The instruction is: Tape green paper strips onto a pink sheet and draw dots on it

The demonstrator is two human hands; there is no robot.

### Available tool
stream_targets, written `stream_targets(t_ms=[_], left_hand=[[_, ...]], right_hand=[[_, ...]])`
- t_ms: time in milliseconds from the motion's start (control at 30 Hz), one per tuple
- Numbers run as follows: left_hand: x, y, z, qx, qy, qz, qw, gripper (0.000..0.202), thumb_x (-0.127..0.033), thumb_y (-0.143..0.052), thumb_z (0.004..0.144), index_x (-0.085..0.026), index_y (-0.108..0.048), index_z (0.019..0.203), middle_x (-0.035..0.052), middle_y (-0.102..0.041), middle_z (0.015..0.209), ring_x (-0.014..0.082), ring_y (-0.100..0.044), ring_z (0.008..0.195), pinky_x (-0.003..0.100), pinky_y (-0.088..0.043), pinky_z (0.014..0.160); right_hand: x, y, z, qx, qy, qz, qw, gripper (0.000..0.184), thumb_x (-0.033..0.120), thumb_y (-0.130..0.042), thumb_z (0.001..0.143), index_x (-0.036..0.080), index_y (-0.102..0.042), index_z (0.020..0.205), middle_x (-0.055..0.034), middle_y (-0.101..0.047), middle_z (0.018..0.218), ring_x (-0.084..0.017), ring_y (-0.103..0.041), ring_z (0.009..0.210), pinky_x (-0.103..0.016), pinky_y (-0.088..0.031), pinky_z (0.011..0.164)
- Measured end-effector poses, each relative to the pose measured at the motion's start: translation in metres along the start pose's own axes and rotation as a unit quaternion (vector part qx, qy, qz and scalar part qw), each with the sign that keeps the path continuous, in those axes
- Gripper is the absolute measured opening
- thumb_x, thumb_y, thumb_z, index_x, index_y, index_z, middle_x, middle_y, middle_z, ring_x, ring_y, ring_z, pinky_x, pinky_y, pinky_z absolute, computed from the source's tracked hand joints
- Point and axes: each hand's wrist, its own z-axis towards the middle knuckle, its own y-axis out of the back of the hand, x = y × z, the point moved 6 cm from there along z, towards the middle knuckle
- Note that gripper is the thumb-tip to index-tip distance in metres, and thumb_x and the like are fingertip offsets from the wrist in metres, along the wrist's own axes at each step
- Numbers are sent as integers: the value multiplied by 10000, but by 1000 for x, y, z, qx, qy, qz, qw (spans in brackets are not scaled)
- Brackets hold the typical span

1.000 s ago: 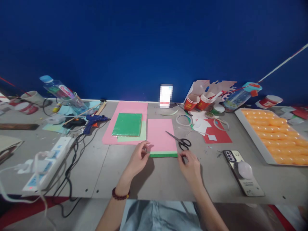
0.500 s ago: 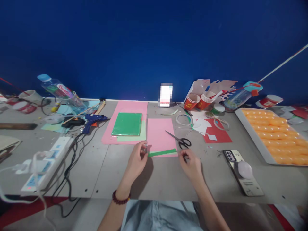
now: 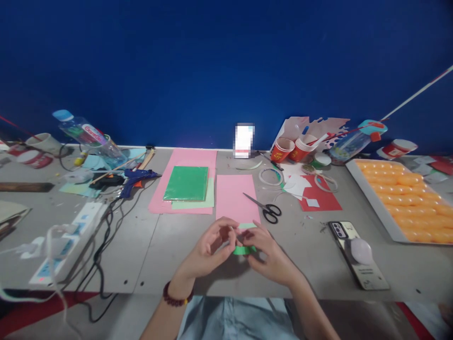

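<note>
Near the front edge of the table point(image 3: 170, 255), the left hand point(image 3: 212, 248) and the right hand point(image 3: 269, 254) both grasp one green paper strip point(image 3: 243, 250) between bent fingers, and they partly hide it. Beyond lie two pink sheets point(image 3: 231, 196); one pair of scissors point(image 3: 265, 207) crosses the right sheet's edge, and one green packet point(image 3: 186, 183) rests over the left. To the right lie one phone point(image 3: 368, 274) and one tray point(image 3: 371, 198) of orange balls point(image 3: 406, 200).
</note>
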Motion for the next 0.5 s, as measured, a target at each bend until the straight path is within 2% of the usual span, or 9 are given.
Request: stream_targets(t_ms=[100,167,233,300,400,500], left_hand=[[1,12,-4,-33,5,-22,999,305,-261,-590,881,-216,-497,1168,64,-530,1001,157,-598,865,307,-493,812],[1,23,-7,-61,12,12,998,304,-259,-593,880,-208,-497,1164,53,-542,948,147,-582,858,288,-483,811],[0,32,-9,-81,19,69,994,306,-263,-583,884,-201,-500,1172,42,-547,884,151,-561,876,280,-470,826],[0,38,-10,-92,26,125,987,323,-266,-566,888,-205,-494,1197,41,-548,873,161,-550,906,283,-462,836],[3,44,-11,-98,38,180,978,348,-254,-540,890,-219,-479,1230,52,-561,941,155,-549,916,269,-454,820],[9,46,-10,-97,45,215,971,356,-238,-518,886,-234,-479,1240,64,-565,1051,132,-550,866,260,-455,797]], right_hand=[[-6,2,-4,28,-39,68,997,104,214,-633,809,222,-655,910,-18,-696,854,-180,-642,861,-414,-417,1015],[-14,4,-9,43,-83,91,992,133,278,-664,813,215,-679,928,-35,-705,862,-196,-642,853,-348,-491,870],[-25,6,-14,55,-132,108,984,197,325,-676,813,222,-699,979,-42,-713,879,-204,-645,837,-308,-504,772],[-34,8,-19,52,-173,131,975,247,354,-664,823,232,-706,1033,-46,-717,913,-203,-650,826,-290,-503,737],[-44,13,-22,3,-203,157,967,249,373,-599,862,224,-718,1023,-61,-713,969,-205,-649,877,-287,-498,774],[-52,15,-22,-53,-216,160,962,259,385,-562,874,197,-737,911,-69,-697,906,-192,-634,852,-281,-490,763]])
